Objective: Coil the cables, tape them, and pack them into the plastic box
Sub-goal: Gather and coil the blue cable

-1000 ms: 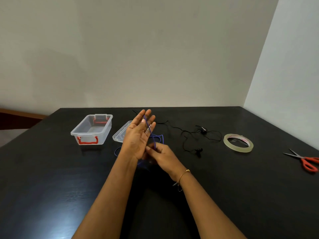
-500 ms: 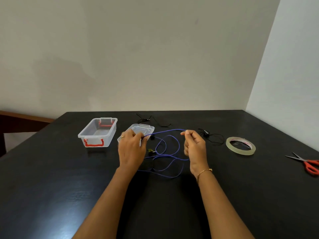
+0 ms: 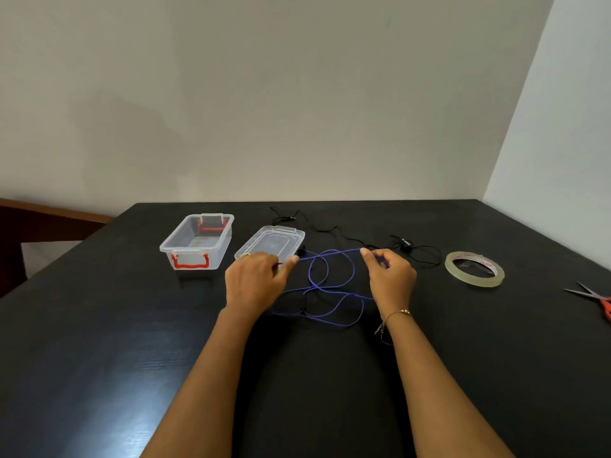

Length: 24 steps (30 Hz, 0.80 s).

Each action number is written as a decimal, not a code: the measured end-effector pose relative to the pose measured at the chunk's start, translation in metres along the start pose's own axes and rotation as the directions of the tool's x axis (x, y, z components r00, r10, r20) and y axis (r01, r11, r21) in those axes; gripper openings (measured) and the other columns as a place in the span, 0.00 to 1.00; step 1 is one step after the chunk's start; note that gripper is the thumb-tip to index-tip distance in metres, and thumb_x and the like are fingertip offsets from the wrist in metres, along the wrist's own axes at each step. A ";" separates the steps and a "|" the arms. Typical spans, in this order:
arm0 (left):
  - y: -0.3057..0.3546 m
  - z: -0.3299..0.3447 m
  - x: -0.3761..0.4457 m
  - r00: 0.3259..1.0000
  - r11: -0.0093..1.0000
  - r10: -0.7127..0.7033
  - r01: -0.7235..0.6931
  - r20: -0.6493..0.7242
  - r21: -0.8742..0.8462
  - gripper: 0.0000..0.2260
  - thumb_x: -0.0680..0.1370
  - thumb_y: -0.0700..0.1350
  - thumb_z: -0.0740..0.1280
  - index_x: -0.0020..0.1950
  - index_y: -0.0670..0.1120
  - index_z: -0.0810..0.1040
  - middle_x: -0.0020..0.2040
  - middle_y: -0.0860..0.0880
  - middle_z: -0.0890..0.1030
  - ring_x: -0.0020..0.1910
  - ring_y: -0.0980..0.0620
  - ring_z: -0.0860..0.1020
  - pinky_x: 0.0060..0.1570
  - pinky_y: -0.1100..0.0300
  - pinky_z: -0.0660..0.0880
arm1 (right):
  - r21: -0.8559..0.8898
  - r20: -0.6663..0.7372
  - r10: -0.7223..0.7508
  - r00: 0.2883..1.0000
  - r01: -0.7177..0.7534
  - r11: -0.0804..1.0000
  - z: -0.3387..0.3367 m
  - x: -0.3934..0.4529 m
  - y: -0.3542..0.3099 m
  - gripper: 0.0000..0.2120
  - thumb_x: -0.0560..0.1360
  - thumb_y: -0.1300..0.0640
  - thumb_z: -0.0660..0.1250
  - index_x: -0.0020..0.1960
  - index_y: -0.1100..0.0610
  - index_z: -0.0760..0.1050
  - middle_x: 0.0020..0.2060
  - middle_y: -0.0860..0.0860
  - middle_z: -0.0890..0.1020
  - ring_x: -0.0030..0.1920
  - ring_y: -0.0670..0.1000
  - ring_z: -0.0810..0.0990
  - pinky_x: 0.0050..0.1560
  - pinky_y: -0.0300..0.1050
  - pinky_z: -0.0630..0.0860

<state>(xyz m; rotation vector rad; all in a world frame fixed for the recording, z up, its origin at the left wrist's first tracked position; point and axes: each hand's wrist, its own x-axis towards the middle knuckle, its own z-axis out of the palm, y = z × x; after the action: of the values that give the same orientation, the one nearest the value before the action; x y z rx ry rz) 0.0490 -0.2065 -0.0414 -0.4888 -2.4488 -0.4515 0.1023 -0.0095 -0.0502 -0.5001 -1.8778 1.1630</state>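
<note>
**Blue cable stretched between two hands**

We see the left hand [image 3: 256,280] pinching one end of the blue cable [image 3: 332,285] between thumb and fingers, its grip clenched on the cable just in front of the lid [image 3: 269,244]. The right hand [image 3: 390,277] pinches the same cable further along, fingers curled round it, and a short length runs taut and raised between the two hands. The rest of the blue cable lies in loose, crossing loops on the black counter [image 3: 99,342], between and just in front of the hands, near the middle of the counter.

Toward the back edge, left of centre, stands the clear plastic box [image 3: 196,241] with red clasps, open and upright; we see nothing inside it. Its clear lid lies flat just to the right of it, apart from the box. A black cable [image 3: 347,238] trails uncoiled along the back of the counter from behind the lid to beyond the right hand, ending in loose loops near a small black part we cannot make out.

Further toward the right edge a roll of clear tape [image 3: 474,269] lies flat. At the right edge itself lie scissors [image 3: 595,299] with red handles, partly cut off by the frame.

A thin bracelet [image 3: 398,314] hangs on the right wrist, and a ring [image 3: 246,255] shows on the left hand.
</note>
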 end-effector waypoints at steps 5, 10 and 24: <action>-0.030 0.004 -0.005 0.998 0.995 -0.056 0.054 0.025 0.084 0.23 0.78 0.58 0.59 0.36 0.42 0.82 0.36 0.43 0.82 0.39 0.44 0.77 0.38 0.56 0.67 | -0.010 0.113 -0.079 0.990 0.080 0.997 0.002 -0.008 -0.004 0.07 0.71 0.58 0.71 0.41 0.64 0.79 0.29 0.47 0.75 0.30 0.40 0.72 0.29 0.26 0.68; -0.065 0.002 -0.008 0.982 0.965 -0.188 0.184 0.002 0.186 0.22 0.78 0.57 0.59 0.43 0.41 0.82 0.42 0.41 0.82 0.46 0.40 0.77 0.46 0.50 0.67 | 0.008 0.280 -0.228 0.933 0.235 0.972 0.005 -0.009 -0.006 0.05 0.73 0.66 0.67 0.48 0.63 0.80 0.33 0.44 0.70 0.31 0.42 0.69 0.35 0.25 0.70; -0.081 0.001 -0.012 0.895 0.894 -0.430 0.405 0.114 0.193 0.16 0.74 0.55 0.66 0.51 0.43 0.79 0.54 0.41 0.78 0.59 0.41 0.71 0.59 0.48 0.66 | 0.154 0.351 0.095 0.931 -0.157 0.976 -0.005 0.002 -0.013 0.12 0.76 0.69 0.55 0.45 0.58 0.73 0.28 0.52 0.72 0.24 0.42 0.68 0.21 0.29 0.64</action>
<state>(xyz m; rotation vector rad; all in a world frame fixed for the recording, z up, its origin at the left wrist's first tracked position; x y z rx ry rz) 0.0219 -0.2792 -0.0663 0.0878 -2.7181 -0.3883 0.1065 -0.0120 -0.0373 -0.3367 -2.0279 1.5728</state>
